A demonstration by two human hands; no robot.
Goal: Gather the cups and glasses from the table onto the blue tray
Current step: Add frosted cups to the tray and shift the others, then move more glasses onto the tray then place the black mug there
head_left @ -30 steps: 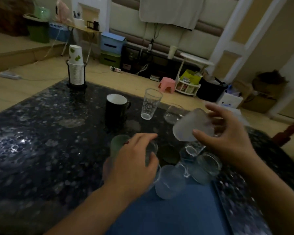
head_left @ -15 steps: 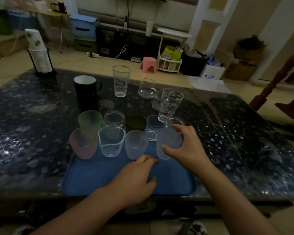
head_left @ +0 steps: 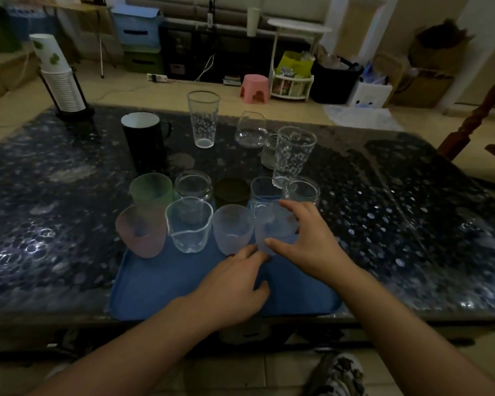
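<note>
**Frosted cup held at the near right of the tray**

A frosted cup (head_left: 273,225) is gripped by the right hand (head_left: 312,241), with the thumb curled across its near side and the fingers wrapped over its far side. The cup is stood on the blue tray (head_left: 160,284), at the right end of the near row. Just left of and below that hand, the left hand (head_left: 235,284) is rested palm-down on the tray (nothing is held in it), its fingers loosely bent and their tips reaching the base of the gripped cup.

Leftward from the gripped cup, a second frosted cup (head_left: 232,227), a clear beaker-like glass (head_left: 189,224) and a pink cup (head_left: 141,230) are lined up in the same row. Beyond them a second row is seen: a green cup (head_left: 151,190), a clear jar-like glass (head_left: 193,185), a dark cup (head_left: 231,191) and two clear glasses, all at the tray's far edge.

Farther from the hands, on the dark speckled surface (head_left: 412,210), a tall patterned glass (head_left: 293,155), a plain tall glass (head_left: 203,118), a rounded glass (head_left: 250,128) and a black mug (head_left: 143,138) are left off the tray.
</note>
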